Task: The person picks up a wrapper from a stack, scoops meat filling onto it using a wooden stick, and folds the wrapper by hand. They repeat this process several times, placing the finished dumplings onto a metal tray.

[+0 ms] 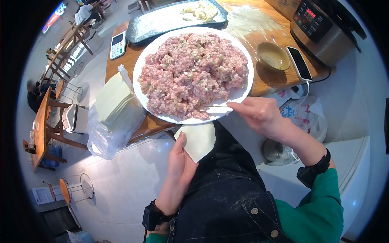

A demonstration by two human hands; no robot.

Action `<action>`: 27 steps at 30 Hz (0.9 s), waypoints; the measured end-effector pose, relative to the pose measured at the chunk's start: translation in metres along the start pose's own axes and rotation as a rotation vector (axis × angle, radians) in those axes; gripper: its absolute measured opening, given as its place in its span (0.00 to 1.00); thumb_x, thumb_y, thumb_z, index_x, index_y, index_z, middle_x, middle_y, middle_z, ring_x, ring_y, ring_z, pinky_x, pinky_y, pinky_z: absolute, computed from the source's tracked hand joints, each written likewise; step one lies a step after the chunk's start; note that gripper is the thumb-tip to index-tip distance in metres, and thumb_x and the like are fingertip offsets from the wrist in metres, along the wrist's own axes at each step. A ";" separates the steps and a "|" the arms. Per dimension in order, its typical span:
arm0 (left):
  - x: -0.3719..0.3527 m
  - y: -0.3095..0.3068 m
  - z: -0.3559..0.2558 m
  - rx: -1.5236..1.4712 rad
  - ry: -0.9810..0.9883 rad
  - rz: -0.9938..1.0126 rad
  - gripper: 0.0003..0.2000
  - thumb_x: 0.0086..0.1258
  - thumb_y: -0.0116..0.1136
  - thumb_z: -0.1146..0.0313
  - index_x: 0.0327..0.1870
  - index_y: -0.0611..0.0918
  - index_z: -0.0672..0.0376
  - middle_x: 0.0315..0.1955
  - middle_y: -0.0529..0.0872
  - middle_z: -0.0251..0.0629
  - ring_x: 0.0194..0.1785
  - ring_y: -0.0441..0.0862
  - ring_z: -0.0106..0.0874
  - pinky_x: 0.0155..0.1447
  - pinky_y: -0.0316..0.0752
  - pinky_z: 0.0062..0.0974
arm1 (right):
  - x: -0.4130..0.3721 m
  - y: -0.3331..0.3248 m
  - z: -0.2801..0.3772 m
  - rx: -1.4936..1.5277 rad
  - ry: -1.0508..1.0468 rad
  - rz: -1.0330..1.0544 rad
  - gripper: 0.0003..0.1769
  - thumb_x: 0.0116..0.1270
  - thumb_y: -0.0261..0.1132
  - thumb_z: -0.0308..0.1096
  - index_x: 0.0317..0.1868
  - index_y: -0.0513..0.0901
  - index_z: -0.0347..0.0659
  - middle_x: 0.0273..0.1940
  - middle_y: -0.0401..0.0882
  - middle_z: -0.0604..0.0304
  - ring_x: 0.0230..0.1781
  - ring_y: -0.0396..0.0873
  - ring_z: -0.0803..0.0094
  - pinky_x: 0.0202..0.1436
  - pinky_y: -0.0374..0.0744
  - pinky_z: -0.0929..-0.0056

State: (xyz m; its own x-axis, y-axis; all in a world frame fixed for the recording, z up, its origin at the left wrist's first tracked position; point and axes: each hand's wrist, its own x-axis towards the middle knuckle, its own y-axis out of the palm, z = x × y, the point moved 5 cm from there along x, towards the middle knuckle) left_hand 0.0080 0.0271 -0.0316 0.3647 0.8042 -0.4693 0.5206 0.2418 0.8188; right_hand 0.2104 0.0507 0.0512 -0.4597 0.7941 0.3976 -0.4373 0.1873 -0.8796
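Observation:
A large white plate (pixel 252 77) holds a heap of raw minced meat (pixel 194 73) flecked with green bits. In my left hand (pixel 180 162) lies one pale dough wrapper (pixel 197 141), thumb on top, just below the plate's near rim. My right hand (pixel 261 115) pinches a thin, light-coloured stick (pixel 214 106), whose far end touches the meat at the plate's near side. Left of the plate, a stack of square wrappers (pixel 113 99) rests on a clear plastic bag (pixel 103 137) at the table edge.
Behind the plate is a dark tray (pixel 162 20) dusted with flour, with several folded dough pieces (pixel 199 11). A card reader (pixel 118 45) stands left; a bowl (pixel 273 56), a phone (pixel 300 64) on a cable and an electric cooker (pixel 324 30) stand right. People sit far left.

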 end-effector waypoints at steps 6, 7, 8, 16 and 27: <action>0.001 0.004 -0.003 0.014 0.031 -0.021 0.20 0.75 0.35 0.64 0.62 0.62 0.67 0.60 0.69 0.49 0.64 0.67 0.42 0.68 0.59 0.43 | 0.009 0.011 0.009 -0.072 -0.034 0.032 0.19 0.53 0.62 0.27 0.47 0.79 0.47 0.23 0.74 0.61 0.22 0.77 0.63 0.21 0.74 0.65; 0.001 0.004 -0.004 -0.004 0.022 -0.003 0.20 0.75 0.35 0.64 0.62 0.62 0.67 0.60 0.69 0.49 0.64 0.67 0.42 0.68 0.59 0.43 | 0.008 0.013 0.010 -0.039 -0.037 0.054 0.18 0.53 0.62 0.27 0.47 0.79 0.46 0.23 0.75 0.61 0.22 0.77 0.63 0.21 0.74 0.66; 0.001 0.003 -0.004 -0.004 0.024 -0.003 0.20 0.75 0.35 0.64 0.62 0.62 0.67 0.60 0.69 0.49 0.64 0.67 0.42 0.68 0.59 0.43 | 0.006 0.014 0.010 -0.006 -0.039 0.077 0.18 0.53 0.62 0.27 0.47 0.79 0.46 0.24 0.75 0.61 0.21 0.77 0.63 0.21 0.74 0.66; 0.002 -0.001 -0.004 -0.006 0.021 0.030 0.21 0.75 0.34 0.63 0.64 0.60 0.66 0.62 0.66 0.49 0.65 0.65 0.41 0.69 0.58 0.43 | -0.023 0.026 0.042 -0.032 -0.095 0.004 0.24 0.47 0.61 0.24 0.49 0.79 0.46 0.27 0.75 0.65 0.27 0.77 0.69 0.22 0.75 0.72; -0.023 -0.003 -0.025 0.218 0.235 0.204 0.20 0.76 0.33 0.61 0.59 0.65 0.67 0.55 0.73 0.48 0.61 0.70 0.39 0.65 0.64 0.40 | -0.014 0.021 0.043 0.811 0.217 0.167 0.16 0.62 0.61 0.26 0.51 0.80 0.45 0.20 0.75 0.61 0.18 0.72 0.79 0.23 0.72 0.79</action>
State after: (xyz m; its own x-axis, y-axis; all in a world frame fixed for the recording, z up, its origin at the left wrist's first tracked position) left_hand -0.0211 0.0212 -0.0154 0.3044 0.9325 -0.1944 0.6169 -0.0375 0.7862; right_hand 0.1746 0.0190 0.0387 -0.4451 0.8832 0.1478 -0.8330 -0.3477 -0.4304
